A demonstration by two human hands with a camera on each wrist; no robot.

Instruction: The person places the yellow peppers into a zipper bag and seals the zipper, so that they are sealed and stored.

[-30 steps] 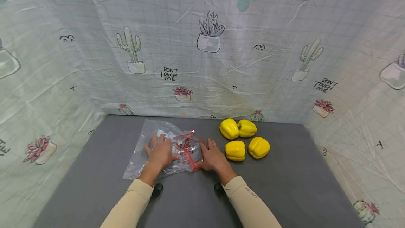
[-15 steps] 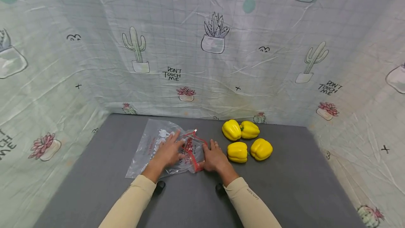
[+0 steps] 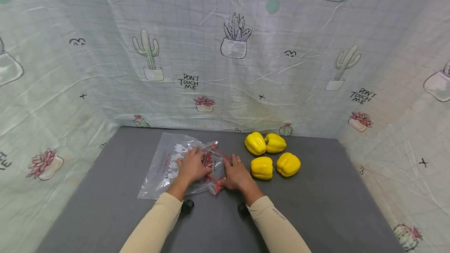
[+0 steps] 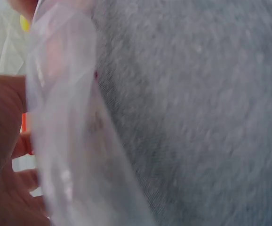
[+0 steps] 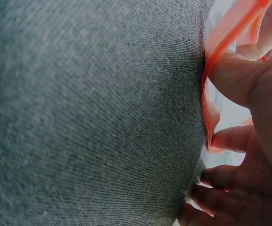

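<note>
A clear plastic zip bag (image 3: 165, 167) with red and white print lies flat on the grey table. Its red-edged mouth (image 3: 218, 186) gapes toward the right. My left hand (image 3: 191, 167) rests on the bag near the mouth, fingers spread over the plastic. At the mouth's right edge my right hand (image 3: 237, 175) touches the red strip (image 5: 209, 94) with thumb and index finger apart; its other fingertips press on the table. In the left wrist view, a fold of clear plastic (image 4: 75, 141) covers part of the left hand's fingers.
Several yellow bell peppers (image 3: 261, 168) sit just right of the right hand. The grey table (image 3: 334, 202) meets a cactus-print cloth (image 3: 211, 61) at the back and sides. A dark wrist camera (image 3: 187, 207) sits under the left wrist.
My left hand has slid right across the bag toward its mouth, uncovering the white print. The right hand stays at the red edge. The peppers have not moved.
</note>
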